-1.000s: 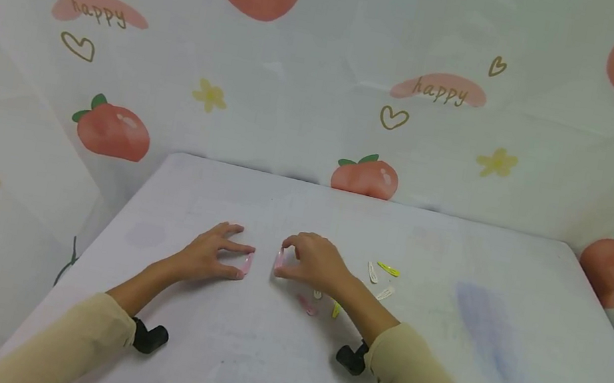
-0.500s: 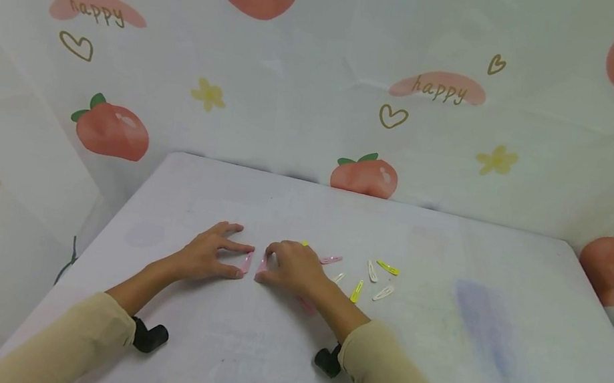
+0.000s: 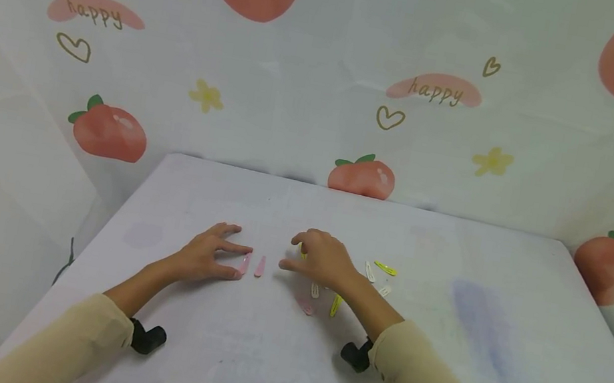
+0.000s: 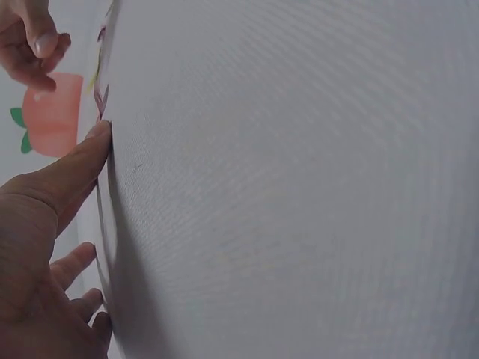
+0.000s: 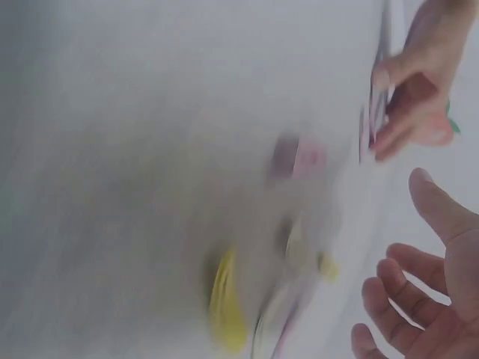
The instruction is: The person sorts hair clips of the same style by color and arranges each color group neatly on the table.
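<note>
On the white table my left hand (image 3: 201,255) pinches a pink snap hair clip (image 3: 245,264) end to end between thumb and index finger. A second pink clip (image 3: 260,266) lies just to its right, roughly parallel and apart from it. My right hand (image 3: 322,262) hovers over the loose clips, thumb and fingers spread, holding nothing; the right wrist view shows the same right hand (image 5: 430,284) with its fingers apart. Beneath and beside it lie a yellow clip (image 3: 335,305), a white clip (image 3: 315,290) and another pink clip (image 3: 304,307). The hand partly hides other clips.
Farther right lie another white clip (image 3: 369,272), a yellow clip (image 3: 385,268) and one more white clip (image 3: 385,291). Behind the table (image 3: 278,363) hangs a peach-printed cloth (image 3: 295,115). A small black device (image 3: 357,356) sits at the right wrist.
My right hand brought a pink clip leftward, set it beside the one in my left hand, let go, and moved back right over the loose clips. The left hand stays in place.
</note>
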Demonstrator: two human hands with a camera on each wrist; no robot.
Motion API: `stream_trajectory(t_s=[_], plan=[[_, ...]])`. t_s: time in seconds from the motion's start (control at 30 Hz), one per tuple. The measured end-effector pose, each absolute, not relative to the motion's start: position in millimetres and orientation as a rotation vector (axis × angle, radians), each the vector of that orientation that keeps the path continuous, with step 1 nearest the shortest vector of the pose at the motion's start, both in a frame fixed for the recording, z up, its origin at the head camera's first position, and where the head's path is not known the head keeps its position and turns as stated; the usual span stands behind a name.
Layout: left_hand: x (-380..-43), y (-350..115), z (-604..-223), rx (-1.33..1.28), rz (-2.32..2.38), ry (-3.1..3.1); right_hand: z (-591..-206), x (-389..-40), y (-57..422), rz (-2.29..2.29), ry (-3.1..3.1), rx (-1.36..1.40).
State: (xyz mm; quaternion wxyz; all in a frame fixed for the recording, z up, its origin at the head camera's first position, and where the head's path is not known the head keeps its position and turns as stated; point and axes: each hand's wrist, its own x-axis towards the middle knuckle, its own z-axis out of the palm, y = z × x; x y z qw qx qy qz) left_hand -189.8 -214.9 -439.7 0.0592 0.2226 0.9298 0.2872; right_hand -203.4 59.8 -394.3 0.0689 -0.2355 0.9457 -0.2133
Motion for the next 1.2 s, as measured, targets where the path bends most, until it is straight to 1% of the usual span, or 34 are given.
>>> stream_trajectory(t_s=[0.13,0.33,0.5,0.87,1.2], plan=[[-189,-216,-441,0.685,0.867,2.823,-393,-205,83,-0.622,2.888,-0.648],[-188,-218,-442,0.702,0.864,2.831,-402,-206,116,-0.582,2.961,-0.559],[-188,-219,-444,0.689,0.893,2.816,-409,-201,133,-0.560,2.955,-0.517],[-188,-218,-442,0.664,0.919,2.801,-419,-200,139,-0.573,2.945,-0.516],[-190,-217,-443,0.665,0.903,2.800,-421,-203,129,-0.585,2.942,-0.515]])
